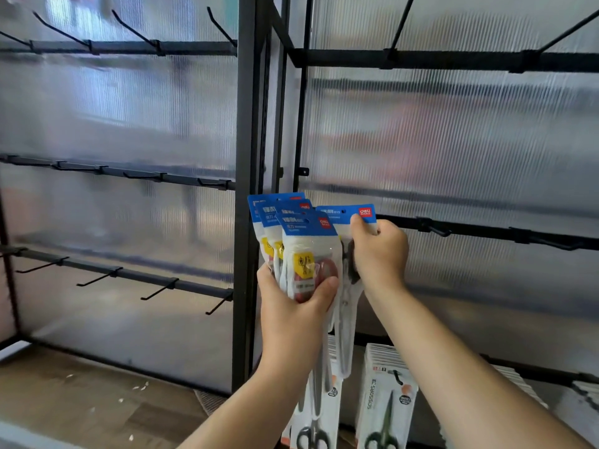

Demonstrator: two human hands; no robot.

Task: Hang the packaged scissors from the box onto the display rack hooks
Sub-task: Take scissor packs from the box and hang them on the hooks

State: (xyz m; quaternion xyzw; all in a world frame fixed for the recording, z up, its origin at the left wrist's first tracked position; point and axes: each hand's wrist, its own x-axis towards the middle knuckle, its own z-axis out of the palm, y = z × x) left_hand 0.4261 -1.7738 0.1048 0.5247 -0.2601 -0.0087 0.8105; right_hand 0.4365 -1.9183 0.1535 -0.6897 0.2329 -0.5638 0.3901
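**Scissor packs held up at the rack**

Gripped in the left hand [291, 299], fingers curled round the middle: a fanned bundle of scissor packs [303, 234], blue header cards on top, red handles showing through the clear front wrap. Held just in front of the black upright post [246, 189] between the two bays.

Pinched by the right hand [379, 251], thumb pressed on the front of the blue card: one single pack [345, 213], upright, with its long end hanging down behind the bundle's right edge. Raised level with the rail [486, 230] of the right bay, left of the nearest hook [436, 230]. Hard to tell whether touching the rail or just clear of it, with the hand covering that spot. Not yet on a hook.

Behind it all, ribbed translucent panels [453, 140].

Lower in the right bay, already hanging in rows: white packs [385, 406] of dark-handled scissors.

In the left bay, black hooks [158, 290] jutting forward from three rails.

At lower left, a wooden floor [81, 393] dotted with small white scraps [141, 387].
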